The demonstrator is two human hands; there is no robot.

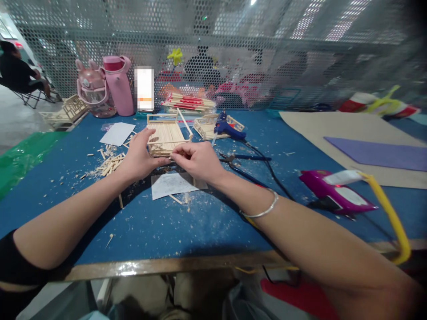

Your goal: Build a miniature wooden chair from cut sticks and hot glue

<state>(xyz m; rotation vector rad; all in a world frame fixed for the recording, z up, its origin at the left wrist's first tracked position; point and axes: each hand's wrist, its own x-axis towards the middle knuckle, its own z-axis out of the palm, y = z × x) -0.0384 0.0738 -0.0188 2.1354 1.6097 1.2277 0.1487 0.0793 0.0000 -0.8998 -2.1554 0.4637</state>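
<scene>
A small model built of thin wooden sticks [166, 132], with a slatted floor and low railings, stands on the blue table. My left hand [142, 155] curves around its near left corner, fingers at the side and thumb along the front. At the front edge, my right hand [200, 161] has thumb and forefinger pinched together close to the left thumb. Whatever tiny piece is in that pinch is hidden by the fingers. Under the hands lies a white paper [167, 186] dusted with scraps. Cut stick pieces [111, 165] are heaped left of the model.
Behind the model are a second stick model [204, 129], a blue glue gun [230, 129] and bundled sticks [190, 102]. Pliers [230, 161] lie to the right, near a magenta tool [336, 191]. Pink bottles [118, 86] stand at the back by a perforated metal screen [267, 58].
</scene>
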